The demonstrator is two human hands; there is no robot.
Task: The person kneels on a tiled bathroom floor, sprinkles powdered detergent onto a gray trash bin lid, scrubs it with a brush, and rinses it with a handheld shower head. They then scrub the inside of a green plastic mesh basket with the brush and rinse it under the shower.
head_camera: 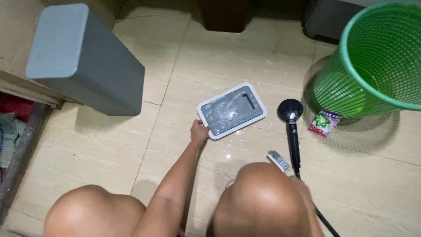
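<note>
My left hand (199, 131) grips the near left corner of a rectangular lid (232, 110) with a white rim and a grey centre. The lid lies wet on the tiled floor, with water drops around it. To its right is a black hand shower (290, 110), head pointing away from me, its handle running back to my right hand (304, 186). That hand is mostly hidden behind my right knee and seems closed around the handle, and the black hose (326, 221) trails off below. A small white scrubbing brush (278, 160) lies on the floor beside the handle.
A grey plastic bin (83, 61) stands at the upper left. A green mesh basket (377, 61) stands at the upper right, with a small detergent sachet (324, 123) at its base. A dark object (226, 15) is at the top, and a doorway edge with cloth (13, 127) at the left.
</note>
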